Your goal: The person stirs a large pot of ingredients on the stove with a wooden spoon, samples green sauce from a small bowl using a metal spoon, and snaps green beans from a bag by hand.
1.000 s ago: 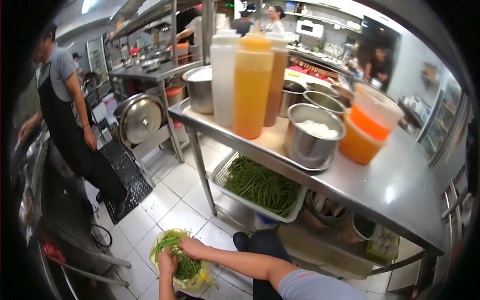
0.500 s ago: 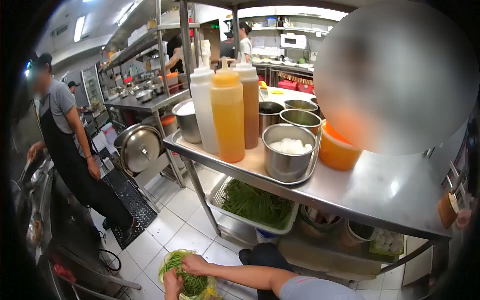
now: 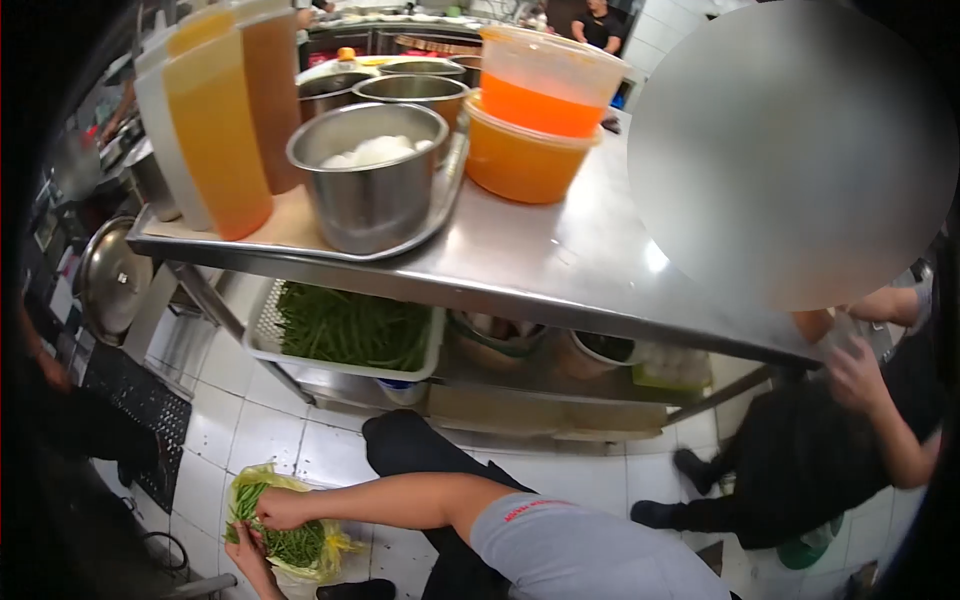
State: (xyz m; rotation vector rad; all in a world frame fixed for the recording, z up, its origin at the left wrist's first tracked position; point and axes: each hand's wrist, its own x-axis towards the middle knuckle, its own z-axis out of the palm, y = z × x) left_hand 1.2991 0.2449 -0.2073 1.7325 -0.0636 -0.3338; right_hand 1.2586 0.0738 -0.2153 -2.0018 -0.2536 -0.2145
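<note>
Low over the floor, a yellow plastic bag (image 3: 345, 545) lies open with thin green beans (image 3: 292, 545) piled inside. My right hand (image 3: 284, 508) reaches in from the right above the pile, its fingers closed and pinching at the beans. Just below it, at the bag's near left side, my left hand (image 3: 250, 556) is closed around some beans, their ends sticking out past its fingers. The two hands are close together, and the right hand's fingertips are partly hidden.
A steel table (image 3: 520, 265) stands in front, bearing squeeze bottles (image 3: 215, 130), steel pots (image 3: 370, 190) and stacked orange tubs (image 3: 535, 150). Beneath sits a white basket (image 3: 262, 335) of green stalks. Another person (image 3: 820, 460) is at the right; a lid (image 3: 115, 280) leans at left.
The view has swung right and down, so the table and the bag sit further left. Both hands stay at the bag, a little further apart. A person at the right has come into view.
</note>
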